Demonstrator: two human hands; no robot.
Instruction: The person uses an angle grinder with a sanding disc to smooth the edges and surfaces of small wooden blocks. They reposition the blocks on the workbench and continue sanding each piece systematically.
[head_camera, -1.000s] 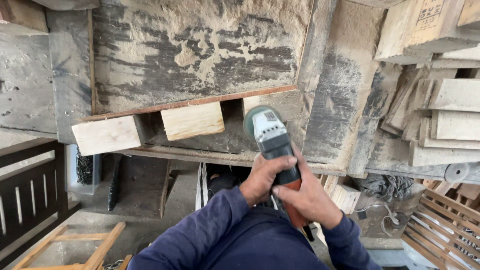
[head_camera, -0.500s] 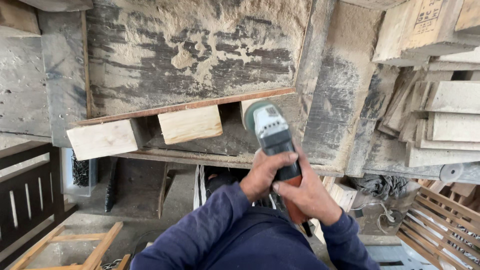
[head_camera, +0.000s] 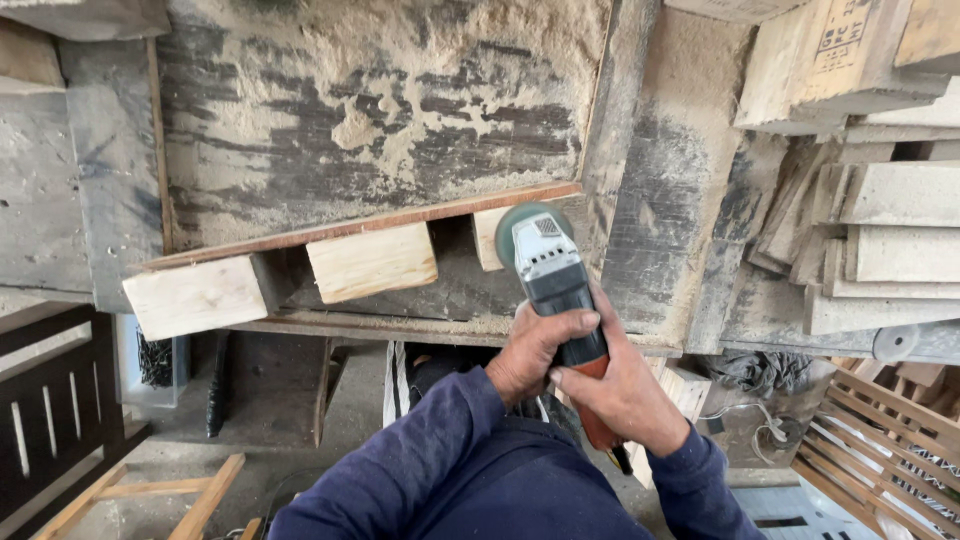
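Note:
Both my hands grip a green, grey and orange angle grinder (head_camera: 548, 270). My left hand (head_camera: 535, 350) wraps the dark body from the left. My right hand (head_camera: 625, 395) holds the orange rear handle. The grinder's round head rests against the end of a pale wooden block (head_camera: 490, 237), the right one of three fixed under a thin reddish board (head_camera: 360, 222). The middle block (head_camera: 372, 262) and the left block (head_camera: 195, 297) lie left of the tool on a dusty workbench (head_camera: 380, 110).
Sawdust covers the bench top. Stacked pale wooden boards (head_camera: 890, 210) lie at the right. A slatted wooden crate (head_camera: 885, 440) stands at lower right, a dark slatted panel (head_camera: 45, 420) at lower left, and a wooden frame (head_camera: 150, 495) on the floor.
The grinder and both hands have shifted slightly up toward the right block; the view has drifted a little.

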